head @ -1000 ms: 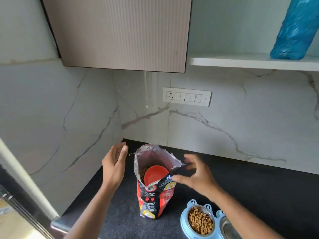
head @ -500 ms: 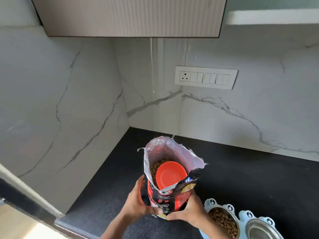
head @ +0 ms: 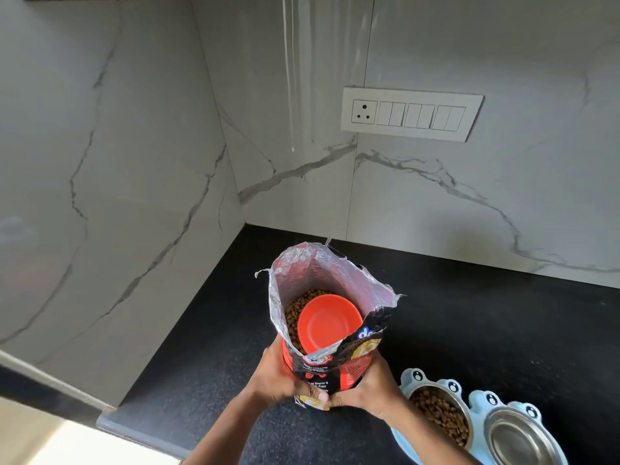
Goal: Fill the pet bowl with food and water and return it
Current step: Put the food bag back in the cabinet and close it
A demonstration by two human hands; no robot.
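The pet bowl [head: 476,427] stands on the black worktop [head: 503,313] at about 4 o'clock from the food bag, near the lower right edge of the view. It is a light blue double holder with two steel cups. The cup closer to the bag holds brown kibble [head: 439,416], and the other steel cup [head: 518,437] looks empty.

The food bag [head: 330,330] stands upright on the worktop with its torn top open. Inside you see kibble and an orange scoop [head: 327,325] lying on it.

You hold the bag low, with both hands. Your left hand [head: 278,377] is at 8 o'clock of the bag, its fingers curled around the side. Your right hand [head: 369,387] is at 4 o'clock, also wrapped around the bag. The thumbs almost meet on the front of the bag.

On the marble wall at 1 o'clock there is a white switch panel [head: 411,114].
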